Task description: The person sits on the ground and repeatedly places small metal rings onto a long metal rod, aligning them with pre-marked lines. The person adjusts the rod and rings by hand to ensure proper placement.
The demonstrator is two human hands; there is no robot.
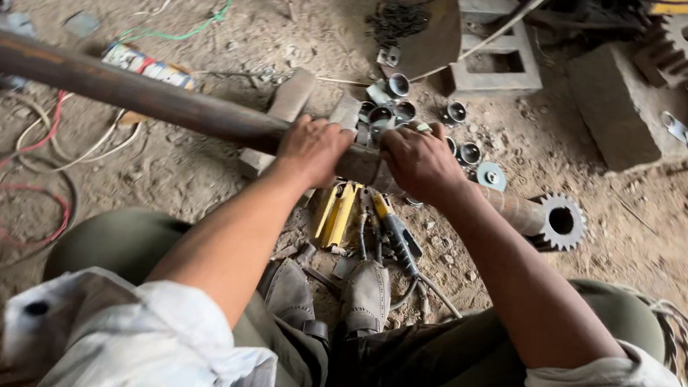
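We have our left hand point(312, 148) wrapped around the long rusty shaft point(112, 85), which lies across the dirt floor in front of our knees, and our right hand point(420, 161) closed over it just beside the left. The shaft's far end carries a toothed gear point(561, 221); yellow-handled tools point(336, 212) lie under it, small metal bushings point(397, 97) just beyond

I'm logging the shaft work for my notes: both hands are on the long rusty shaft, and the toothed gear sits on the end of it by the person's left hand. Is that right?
Not quite. Both hands, left hand and right hand, do grip the rusty shaft, but the toothed gear sits on the end beyond the right hand, not the left. The head view shows it.
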